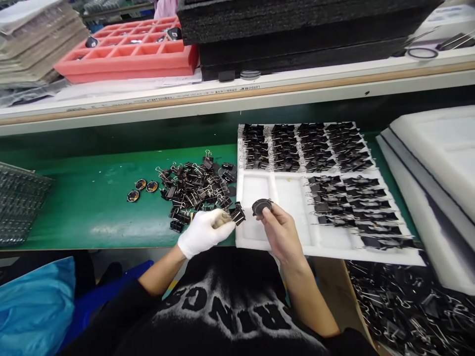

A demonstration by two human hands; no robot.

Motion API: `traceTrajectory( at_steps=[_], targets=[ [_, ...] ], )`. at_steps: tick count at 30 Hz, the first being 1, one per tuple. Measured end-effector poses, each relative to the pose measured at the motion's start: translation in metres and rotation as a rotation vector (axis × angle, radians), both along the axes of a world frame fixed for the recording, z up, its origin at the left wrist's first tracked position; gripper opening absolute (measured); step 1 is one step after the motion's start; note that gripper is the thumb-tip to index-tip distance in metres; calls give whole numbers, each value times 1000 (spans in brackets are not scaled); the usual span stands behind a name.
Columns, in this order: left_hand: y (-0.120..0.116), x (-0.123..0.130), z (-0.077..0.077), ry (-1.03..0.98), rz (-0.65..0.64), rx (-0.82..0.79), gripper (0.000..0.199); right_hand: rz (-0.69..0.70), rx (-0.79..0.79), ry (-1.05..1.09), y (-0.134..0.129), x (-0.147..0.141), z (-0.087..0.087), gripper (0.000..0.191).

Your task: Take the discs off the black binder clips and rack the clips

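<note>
My left hand (208, 230), in a white glove with bare fingertips, pinches a black binder clip (237, 214) by its wire handles. Between the thumb and fingers of my bare right hand (281, 228) is a round black disc-shaped part (261, 207), held above the white foam tray (255, 237). The clip and the disc are apart. A heap of loose binder clips (195, 183) lies on the green table beyond my left hand. Rows of clipped black parts (311, 146) fill the far compartments of the tray and more sit on its right side.
Three small round parts (140, 184) lie left of the heap. A box of binder clips (411, 301) stands low at the right, below stacked white foam trays (438, 148). Above the table runs a shelf (222, 101) with a red foam tray (126, 66) and black foam sheets (297, 54).
</note>
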State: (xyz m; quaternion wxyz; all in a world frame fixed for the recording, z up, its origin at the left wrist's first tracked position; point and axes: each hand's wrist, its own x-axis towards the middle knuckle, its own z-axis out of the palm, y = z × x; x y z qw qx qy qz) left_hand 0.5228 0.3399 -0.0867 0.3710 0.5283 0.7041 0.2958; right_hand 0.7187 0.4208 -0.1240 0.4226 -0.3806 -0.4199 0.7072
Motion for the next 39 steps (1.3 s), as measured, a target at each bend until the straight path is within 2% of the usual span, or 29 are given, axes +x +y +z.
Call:
traceTrajectory(
  at_steps=[4, 7, 10, 14, 17, 20, 23, 25, 27, 29, 31, 33, 35, 37, 39],
  targets=[
    [0, -2, 13, -107, -89, -112, 28, 129, 37, -35, 7, 5, -1, 24],
    [2, -6, 16, -151, -69, -145, 27, 131, 20, -24, 8, 5, -1, 24],
    [6, -15, 13, -180, -42, -167, 25, 122, 0, 23, 7, 6, 0, 24],
    [8, -23, 6, -7, -95, -73, 24, 254, 32, 15, -2, 8, -6, 29],
    [5, -14, 0, 71, -175, 27, 14, 312, 78, 2, -12, 3, -16, 32],
    [0, 0, -8, 77, -65, 181, 21, 260, 150, -57, -20, -9, -20, 25],
    [-2, -7, -13, 105, 91, 301, 31, 316, 238, -121, -23, -17, -8, 21],
    [0, -38, -8, 208, 221, 366, 35, 374, 294, -147, -20, -19, 8, 20],
    [5, -90, 2, 357, 423, 400, 38, 422, 324, -193, -11, -21, 26, 20],
    [13, -155, 12, 467, 729, 295, 46, 506, 298, -280, 5, -32, 43, 24],
    [26, -216, 14, 548, 903, 45, 53, 632, 243, -361, 26, -57, 54, 31],
    [42, -262, 7, 604, 877, -218, 61, 724, 205, -376, 48, -95, 59, 36],
    [56, -287, -4, 650, 760, -407, 66, 753, 175, -328, 67, -144, 57, 34],
    [65, -299, -12, 652, 682, -494, 67, 730, 117, -298, 82, -197, 53, 25],
    [67, -310, -11, 625, 653, -525, 73, 721, 48, -344, 95, -248, 47, 12]
  ],
)
